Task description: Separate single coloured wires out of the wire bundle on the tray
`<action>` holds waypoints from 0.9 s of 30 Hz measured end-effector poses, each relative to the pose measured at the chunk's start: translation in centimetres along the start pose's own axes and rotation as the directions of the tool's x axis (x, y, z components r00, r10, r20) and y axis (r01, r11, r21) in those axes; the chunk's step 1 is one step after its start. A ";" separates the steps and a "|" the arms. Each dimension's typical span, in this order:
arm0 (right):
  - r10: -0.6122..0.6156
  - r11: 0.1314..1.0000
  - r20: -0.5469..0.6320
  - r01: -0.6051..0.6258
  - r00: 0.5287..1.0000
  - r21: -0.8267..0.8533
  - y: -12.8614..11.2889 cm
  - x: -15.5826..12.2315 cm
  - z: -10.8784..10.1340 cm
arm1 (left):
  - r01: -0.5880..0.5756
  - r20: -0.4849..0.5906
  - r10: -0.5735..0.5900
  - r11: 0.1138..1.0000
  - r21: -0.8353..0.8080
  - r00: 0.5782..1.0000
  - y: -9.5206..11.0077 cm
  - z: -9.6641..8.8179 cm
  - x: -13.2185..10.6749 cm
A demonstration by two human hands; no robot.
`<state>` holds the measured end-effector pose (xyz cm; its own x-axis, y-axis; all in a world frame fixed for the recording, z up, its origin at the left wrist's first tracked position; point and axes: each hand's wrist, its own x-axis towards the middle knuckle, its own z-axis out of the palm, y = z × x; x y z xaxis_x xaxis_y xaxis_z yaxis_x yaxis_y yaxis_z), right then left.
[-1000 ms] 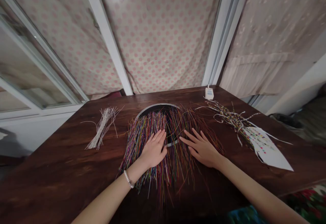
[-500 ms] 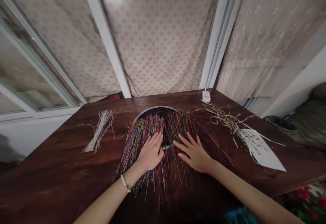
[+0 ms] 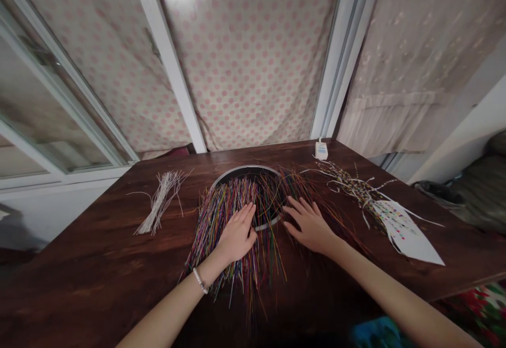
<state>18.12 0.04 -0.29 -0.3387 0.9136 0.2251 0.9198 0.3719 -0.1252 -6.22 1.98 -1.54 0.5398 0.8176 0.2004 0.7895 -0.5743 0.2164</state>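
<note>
Multicoloured strands (image 3: 215, 226) lie under the open left hand (image 3: 237, 234) and right hand (image 3: 309, 225).

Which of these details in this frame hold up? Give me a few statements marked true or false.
1. The left hand rests on the multicoloured strands. True.
2. The right hand grips the white paper sheet. False: it lies on dark strands beside the round metal rim, apart from the sheet.
3. The beaded bracelet is on the right wrist. False: it is on the left wrist.
4. A bundle of white strands lies left of the rim. True.
</note>
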 end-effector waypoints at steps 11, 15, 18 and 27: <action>-0.054 0.998 -0.012 0.054 0.998 -0.016 1.7 0.7 2.9 | 0.022 -0.001 -0.022 0.999 -0.028 1.000 0.1 -0.1 0.1; -0.091 0.995 -0.044 0.093 0.995 0.035 -0.3 1.2 2.1 | 0.015 -0.063 -0.022 0.995 -0.103 0.998 -0.1 0.1 0.2; -0.256 0.961 -0.033 0.258 0.966 0.104 -3.7 1.7 2.0 | 0.001 -0.064 -0.007 0.995 -0.096 0.998 -0.2 0.1 0.1; -0.167 0.986 0.013 0.167 0.986 -0.013 -1.3 1.0 3.1 | 0.027 -0.078 -0.031 0.999 -0.047 0.997 -0.5 0.6 0.1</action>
<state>15.98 1.01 -2.86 -0.4899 0.8408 0.2305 0.8529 0.5170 -0.0729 -6.36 2.40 -2.16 0.4911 0.8291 0.2672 0.7893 -0.5533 0.2661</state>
